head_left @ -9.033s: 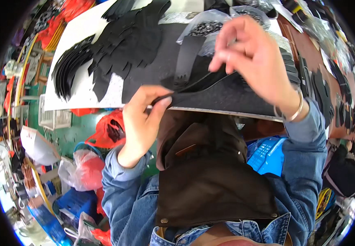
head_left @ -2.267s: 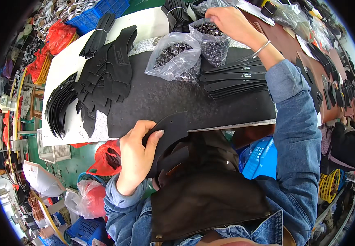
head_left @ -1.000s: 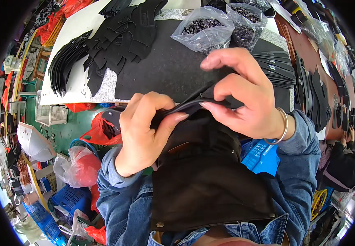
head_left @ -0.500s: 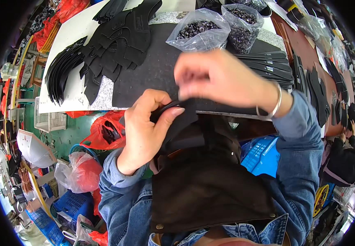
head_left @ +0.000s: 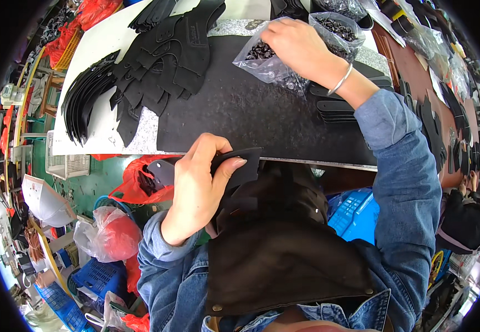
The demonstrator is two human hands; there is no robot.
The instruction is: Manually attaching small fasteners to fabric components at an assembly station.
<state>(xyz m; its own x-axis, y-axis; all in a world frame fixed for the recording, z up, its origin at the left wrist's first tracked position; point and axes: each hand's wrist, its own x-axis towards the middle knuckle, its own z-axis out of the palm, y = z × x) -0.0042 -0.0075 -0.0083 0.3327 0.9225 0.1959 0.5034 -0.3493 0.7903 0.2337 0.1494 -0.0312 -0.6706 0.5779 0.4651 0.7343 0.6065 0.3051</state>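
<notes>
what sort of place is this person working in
Likely a workshop or small factory: heaps of flat black pieces on the table, clear bags of small dark parts, and a co-worker off to the right.

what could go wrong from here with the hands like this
The open bag could tip and spill small dark parts, since the right hand is at its mouth. The black piece, pinched only by the left hand near the table's edge, might slip toward the lap.
</notes>
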